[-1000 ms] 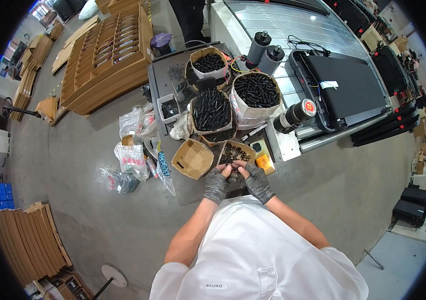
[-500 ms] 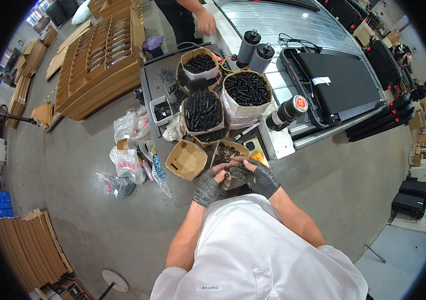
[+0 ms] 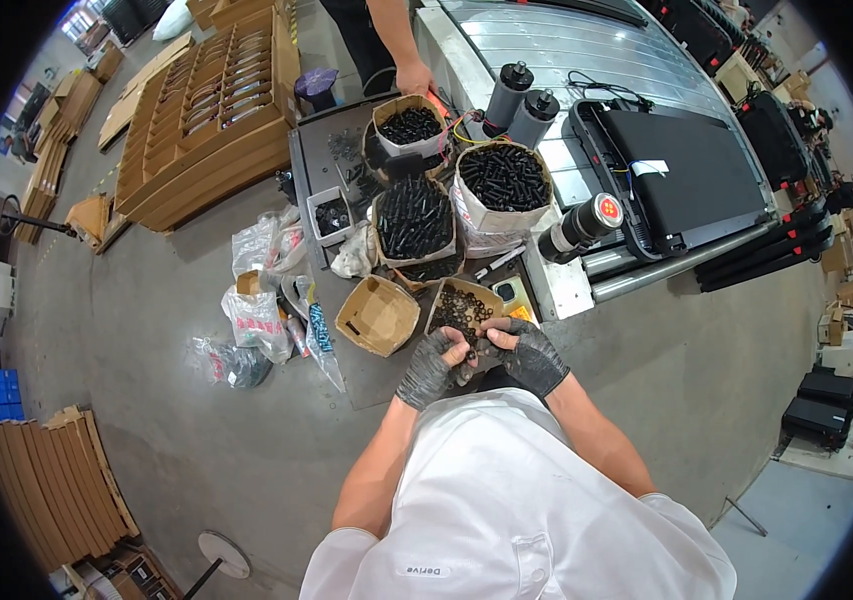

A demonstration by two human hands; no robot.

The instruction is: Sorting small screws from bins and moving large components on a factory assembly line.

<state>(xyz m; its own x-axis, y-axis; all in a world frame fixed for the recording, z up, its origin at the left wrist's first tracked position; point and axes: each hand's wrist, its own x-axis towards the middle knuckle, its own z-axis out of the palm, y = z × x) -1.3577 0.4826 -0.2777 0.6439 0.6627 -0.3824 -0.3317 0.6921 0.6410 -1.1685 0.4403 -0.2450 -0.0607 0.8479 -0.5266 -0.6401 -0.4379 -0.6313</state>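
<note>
Both my hands wear dark fingerless gloves and meet close together at the near edge of a small cardboard box (image 3: 492, 297) of small dark and brassy ring-like parts (image 3: 460, 307). My left hand (image 3: 433, 367) is closed, thumb against fingers, with a small dark round part (image 3: 473, 355) at its fingertips. Thumb and fingers of my right hand (image 3: 529, 356) are pinched just beside it; whatever they hold is too small to make out. Left of this box stands an open cardboard box (image 3: 379, 316) with almost nothing in it.
Bags of black cylindrical parts (image 3: 413, 218) crowd the table, beside a white tray (image 3: 330, 217). At right are grey cylinders (image 3: 535, 118), a black cylinder with a red-marked end (image 3: 582, 226) and a black case (image 3: 682, 170). Another person's hand (image 3: 415, 80) reaches in beyond the bags.
My fingers have drawn back and curled in, uncovering more of the ring-like parts. The other person's hand has come lower, to something orange-red behind the bags. The view has shifted slightly.
</note>
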